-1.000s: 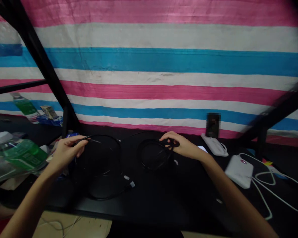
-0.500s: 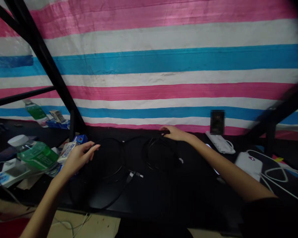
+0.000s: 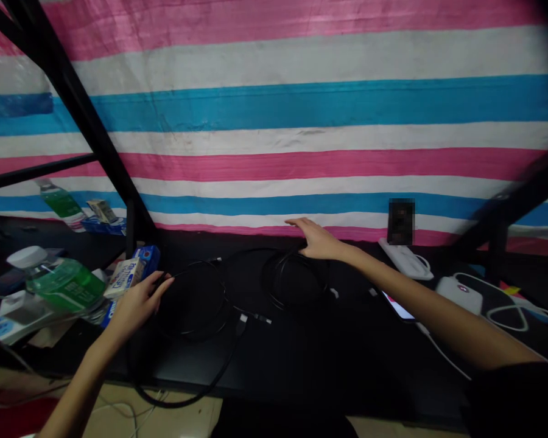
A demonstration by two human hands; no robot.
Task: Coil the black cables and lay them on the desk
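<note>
- Left hand (image 3: 140,298): thumb and fingers pinched on the left coil (image 3: 225,292), at its left side.
- Right hand (image 3: 320,240): released, fingers spread towards the sheet (image 3: 301,103), palm over the far side of the right coil (image 3: 274,297). Contact with that coil cannot be determined.
- Left coil: black cable in loose loops on the table (image 3: 324,359), in front of the left hand. A thicker loop (image 3: 182,404) droops past the near edge.
- Right coil: black cable on the table, below the right hand and beside the left coil. A black strand runs between the two at the far side.
- Plugs: a metal-tipped plug (image 3: 243,318) and a slim plug (image 3: 263,319) lie close together between the coils. A pale connector (image 3: 334,294) lies just right of the right coil.
- Right side: a lit phone (image 3: 399,308), partly covered by the forearm; beyond it, a white power strip (image 3: 404,263); further right, a white box (image 3: 459,294).
- Left side: a carton (image 3: 125,277) just beyond the left hand; beside it, a green bottle (image 3: 68,286).
- Rear: striped sheet behind a black frame (image 3: 86,128).
</note>
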